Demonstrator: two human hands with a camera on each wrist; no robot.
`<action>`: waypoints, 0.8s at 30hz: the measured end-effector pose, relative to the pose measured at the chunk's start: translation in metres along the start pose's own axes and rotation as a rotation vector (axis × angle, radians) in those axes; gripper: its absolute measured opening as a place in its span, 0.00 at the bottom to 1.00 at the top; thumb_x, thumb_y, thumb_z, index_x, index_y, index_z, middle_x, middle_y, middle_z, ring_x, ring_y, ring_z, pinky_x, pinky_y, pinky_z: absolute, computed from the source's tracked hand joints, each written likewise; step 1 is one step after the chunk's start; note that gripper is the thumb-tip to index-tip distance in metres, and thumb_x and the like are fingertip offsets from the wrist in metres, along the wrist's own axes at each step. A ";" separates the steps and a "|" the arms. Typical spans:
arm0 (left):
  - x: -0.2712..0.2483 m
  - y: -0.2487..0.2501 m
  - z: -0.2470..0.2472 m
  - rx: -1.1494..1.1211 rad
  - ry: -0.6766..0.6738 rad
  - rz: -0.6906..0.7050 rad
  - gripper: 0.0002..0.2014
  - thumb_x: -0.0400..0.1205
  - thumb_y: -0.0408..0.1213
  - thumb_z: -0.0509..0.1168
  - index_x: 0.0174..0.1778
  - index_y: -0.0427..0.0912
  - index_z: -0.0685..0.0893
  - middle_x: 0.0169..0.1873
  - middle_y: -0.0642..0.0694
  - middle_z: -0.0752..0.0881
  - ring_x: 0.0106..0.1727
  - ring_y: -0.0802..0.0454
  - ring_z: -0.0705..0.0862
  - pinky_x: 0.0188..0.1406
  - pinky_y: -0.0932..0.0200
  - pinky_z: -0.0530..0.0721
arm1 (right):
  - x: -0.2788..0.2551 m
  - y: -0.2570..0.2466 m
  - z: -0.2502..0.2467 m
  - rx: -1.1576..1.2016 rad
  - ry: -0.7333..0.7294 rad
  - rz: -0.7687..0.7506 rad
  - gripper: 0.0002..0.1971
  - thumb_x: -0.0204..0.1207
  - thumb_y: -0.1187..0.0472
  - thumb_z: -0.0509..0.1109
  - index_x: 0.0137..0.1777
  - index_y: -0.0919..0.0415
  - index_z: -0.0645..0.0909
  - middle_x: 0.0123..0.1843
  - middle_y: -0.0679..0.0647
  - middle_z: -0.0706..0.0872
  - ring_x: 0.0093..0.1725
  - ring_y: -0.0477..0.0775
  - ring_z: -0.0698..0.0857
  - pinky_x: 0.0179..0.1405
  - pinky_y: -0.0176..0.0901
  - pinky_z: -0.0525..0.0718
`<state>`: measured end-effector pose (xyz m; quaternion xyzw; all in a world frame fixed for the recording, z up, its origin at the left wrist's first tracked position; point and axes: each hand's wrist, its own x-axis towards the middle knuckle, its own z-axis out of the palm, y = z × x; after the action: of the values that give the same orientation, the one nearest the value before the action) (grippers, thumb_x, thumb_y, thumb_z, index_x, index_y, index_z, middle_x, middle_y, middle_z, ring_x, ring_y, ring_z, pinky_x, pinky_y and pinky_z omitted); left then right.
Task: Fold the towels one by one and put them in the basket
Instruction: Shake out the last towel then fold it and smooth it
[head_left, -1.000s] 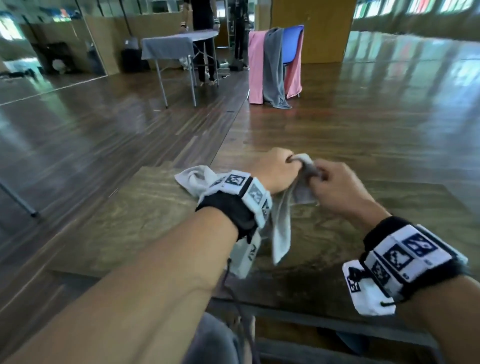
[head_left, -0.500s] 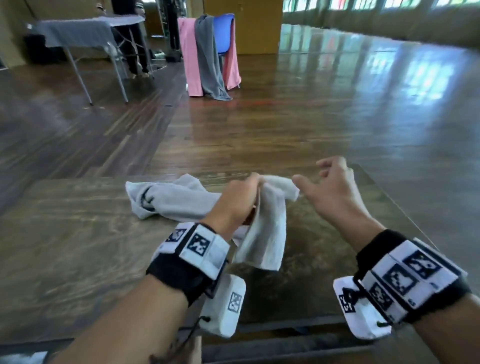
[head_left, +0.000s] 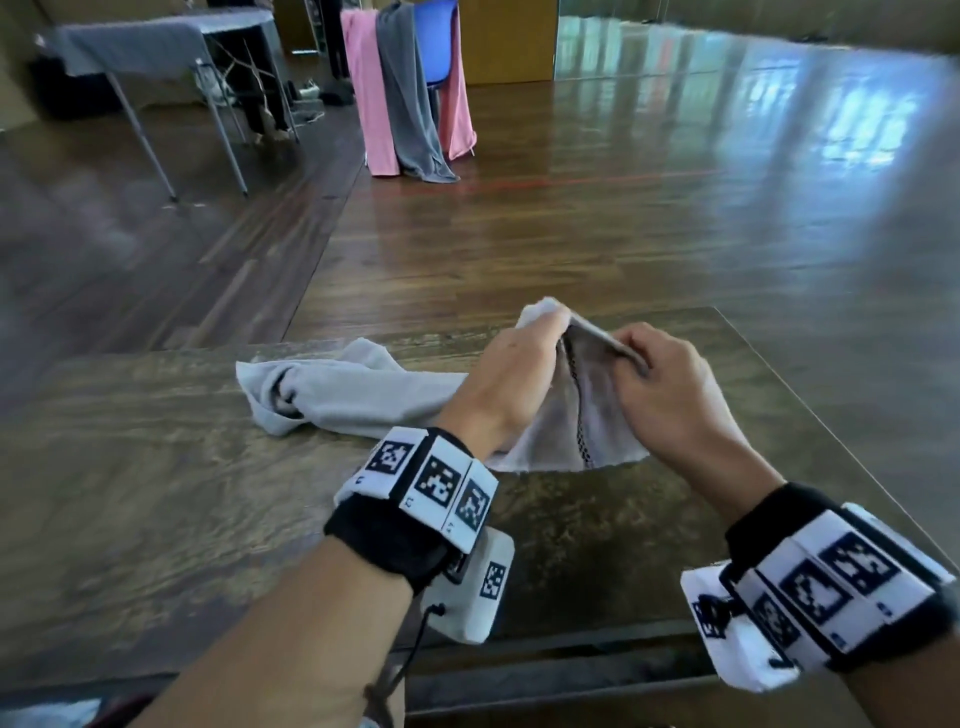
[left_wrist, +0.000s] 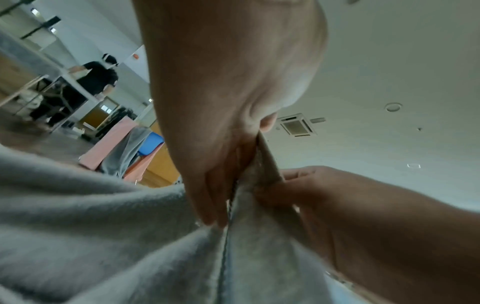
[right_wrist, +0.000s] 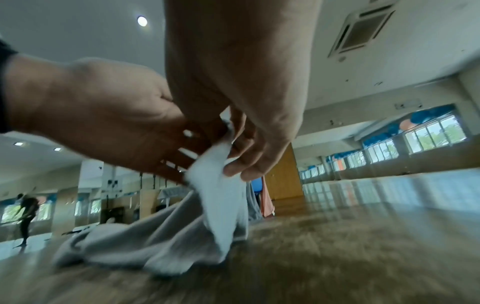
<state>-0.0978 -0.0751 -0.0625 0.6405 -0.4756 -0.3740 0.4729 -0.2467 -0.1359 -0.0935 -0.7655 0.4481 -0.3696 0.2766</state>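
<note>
One pale grey towel (head_left: 358, 397) is lying on the table (head_left: 130, 493), and both hands are gripping it at its right end, lifted above the tabletop. The left hand (head_left: 511, 374) is pinching the raised corner between thumb and curled fingers; the right hand (head_left: 670, 392) is pinching the edge just beside it, fingers curled round the cloth. Between the two hands the towel is hanging down in a short flap with a dark stitched line, its lower edge reaching the table. The rest is trailing left of the left hand in a rumpled bunch — flat on the wood, well clear of the right hand.

Across the floor, a blue chair (head_left: 436, 47) is standing with three towels draped over it — two pink (head_left: 366, 98), one grey (head_left: 408, 104). No basket is showing in any view.
</note>
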 end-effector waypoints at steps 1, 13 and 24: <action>0.002 -0.003 -0.004 0.043 0.047 0.002 0.21 0.87 0.50 0.54 0.37 0.42 0.84 0.37 0.46 0.88 0.46 0.47 0.86 0.49 0.46 0.79 | 0.005 0.000 -0.002 0.028 -0.008 0.007 0.08 0.80 0.63 0.66 0.41 0.53 0.83 0.31 0.40 0.84 0.32 0.34 0.80 0.28 0.25 0.73; 0.004 -0.022 -0.021 0.597 -0.061 0.471 0.32 0.73 0.27 0.73 0.72 0.55 0.78 0.74 0.47 0.68 0.71 0.49 0.73 0.66 0.56 0.77 | 0.002 -0.012 -0.006 -0.021 -0.342 -0.173 0.14 0.84 0.55 0.68 0.39 0.62 0.77 0.33 0.55 0.78 0.34 0.51 0.76 0.35 0.49 0.75; 0.002 -0.039 -0.066 0.715 0.289 0.297 0.20 0.67 0.57 0.78 0.24 0.46 0.81 0.41 0.50 0.81 0.39 0.53 0.80 0.37 0.49 0.84 | 0.000 -0.029 -0.005 -0.139 -0.265 -0.132 0.08 0.74 0.38 0.74 0.44 0.37 0.90 0.35 0.42 0.90 0.37 0.51 0.88 0.38 0.57 0.89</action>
<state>-0.0261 -0.0562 -0.0822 0.7348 -0.5914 -0.0190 0.3315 -0.2363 -0.1232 -0.0686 -0.8527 0.3810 -0.2507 0.2548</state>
